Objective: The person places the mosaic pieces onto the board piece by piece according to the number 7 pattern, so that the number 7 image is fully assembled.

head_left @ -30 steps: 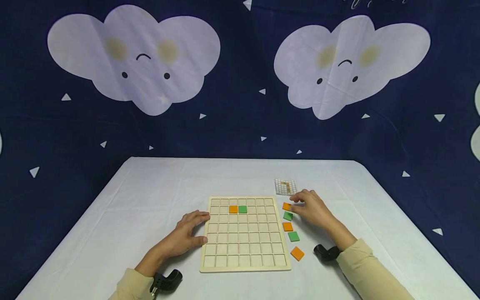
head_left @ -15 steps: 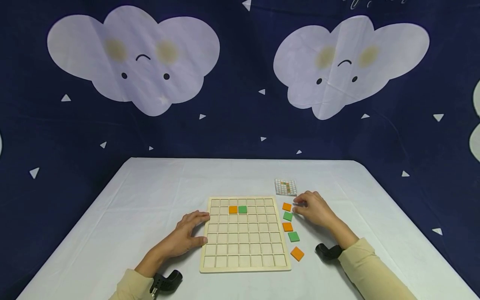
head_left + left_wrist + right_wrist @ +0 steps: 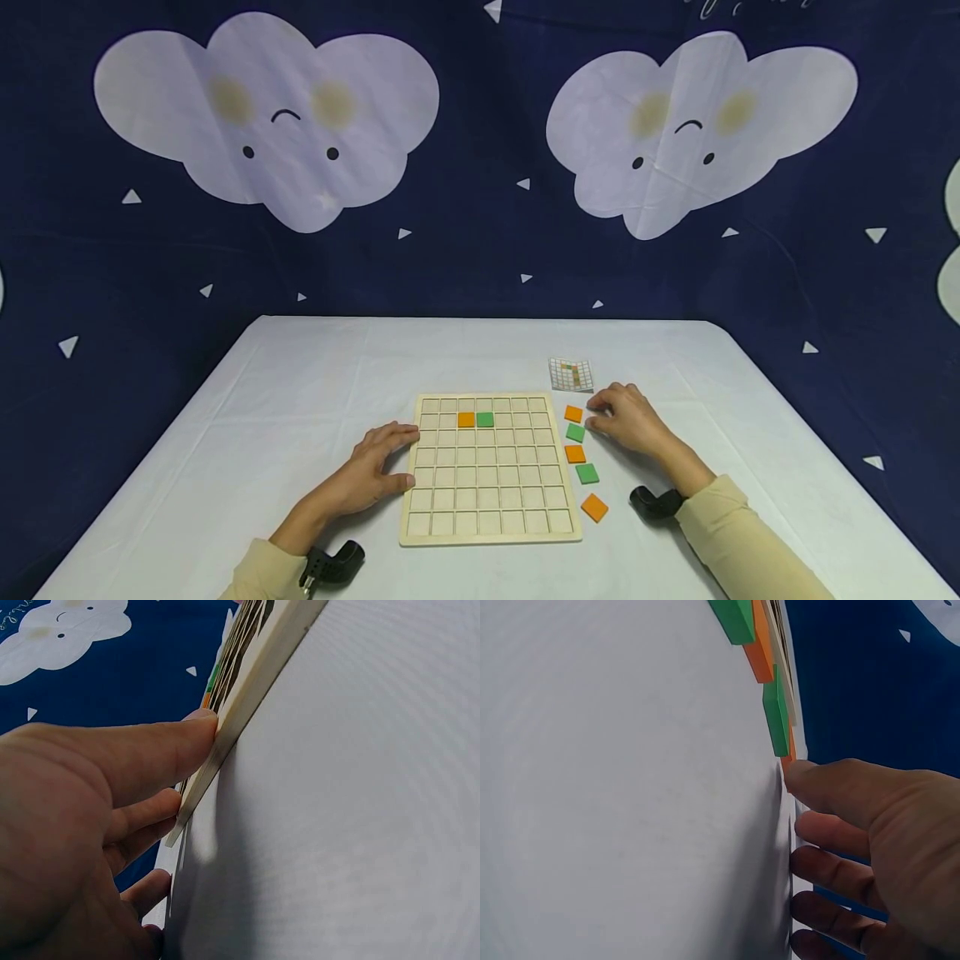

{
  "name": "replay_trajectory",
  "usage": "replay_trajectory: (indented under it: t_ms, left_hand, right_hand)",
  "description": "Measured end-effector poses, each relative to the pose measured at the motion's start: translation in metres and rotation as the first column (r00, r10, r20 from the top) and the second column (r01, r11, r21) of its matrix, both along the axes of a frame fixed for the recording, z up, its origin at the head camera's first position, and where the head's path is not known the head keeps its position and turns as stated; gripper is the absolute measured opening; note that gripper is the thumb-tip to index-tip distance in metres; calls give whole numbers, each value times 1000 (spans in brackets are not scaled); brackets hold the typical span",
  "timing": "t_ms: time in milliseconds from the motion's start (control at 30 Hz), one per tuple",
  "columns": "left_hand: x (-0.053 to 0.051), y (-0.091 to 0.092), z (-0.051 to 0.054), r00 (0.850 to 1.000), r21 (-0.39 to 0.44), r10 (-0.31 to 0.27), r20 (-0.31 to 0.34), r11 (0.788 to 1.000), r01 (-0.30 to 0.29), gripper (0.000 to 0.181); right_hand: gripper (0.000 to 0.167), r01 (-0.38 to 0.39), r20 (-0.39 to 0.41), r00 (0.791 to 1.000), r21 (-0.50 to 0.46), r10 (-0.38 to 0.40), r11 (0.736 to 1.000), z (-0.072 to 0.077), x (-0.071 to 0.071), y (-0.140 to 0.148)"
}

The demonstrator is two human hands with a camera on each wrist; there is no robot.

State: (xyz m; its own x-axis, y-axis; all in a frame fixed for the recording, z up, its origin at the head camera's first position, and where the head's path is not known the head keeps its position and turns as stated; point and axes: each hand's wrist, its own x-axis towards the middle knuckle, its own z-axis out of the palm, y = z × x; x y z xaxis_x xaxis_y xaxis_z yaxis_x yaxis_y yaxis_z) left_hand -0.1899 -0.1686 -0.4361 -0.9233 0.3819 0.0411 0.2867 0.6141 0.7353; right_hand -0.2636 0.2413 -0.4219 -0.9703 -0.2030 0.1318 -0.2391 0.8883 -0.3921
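Note:
A pale wooden grid board (image 3: 487,477) lies on the table; one orange tile (image 3: 467,420) and one green tile (image 3: 485,420) sit side by side in its second row from the back. My left hand (image 3: 366,473) rests at the board's left edge, thumb and fingertips touching the rim (image 3: 232,720). Just right of the loose column, my right hand (image 3: 632,422) holds nothing, its fingers loosely bent near the farthest orange tile (image 3: 573,413). In the right wrist view, the thumb (image 3: 840,787) covers part of an orange tile (image 3: 786,766); a green tile (image 3: 776,712) shows beyond it.
Nearer along the board's right side lie a green tile (image 3: 575,432), an orange tile (image 3: 575,454), another green tile (image 3: 588,473) and a turned orange tile (image 3: 595,507). A small printed grid card (image 3: 571,375) lies behind them. A dark cloth (image 3: 480,258) hangs beyond the white table (image 3: 420,350).
My right hand has drawn back a little to the right, uncovering the farthest orange tile. The left hand, the board and the tiles have stayed put.

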Motion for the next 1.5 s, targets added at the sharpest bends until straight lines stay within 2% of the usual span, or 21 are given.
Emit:
replay_trajectory:
  t_ms: [400, 667, 933, 1500]
  left_hand:
    - [-1, -1, -2, 1000, -6, -12, -17, 1000, 12, 60]
    - [-1, -1, -2, 1000, -5, -19, -19, 1000, 19, 61]
    - [-1, -1, -3, 1000, -2, -17, -19, 1000, 17, 61]
    - [-1, -1, -3, 1000, 3, -16, -18, 1000, 16, 61]
  right_hand:
    - [26, -19, -18, 1000, 36, 20, 999, -1, 1, -5]
    - [27, -26, -11, 1000, 23, 26, 999, -2, 0, -8]
    - [26, -49, -39, 998, 35, 50, 998, -1, 0, -12]
    - [23, -42, -46, 998, 32, 43, 999, -2, -1, -13]
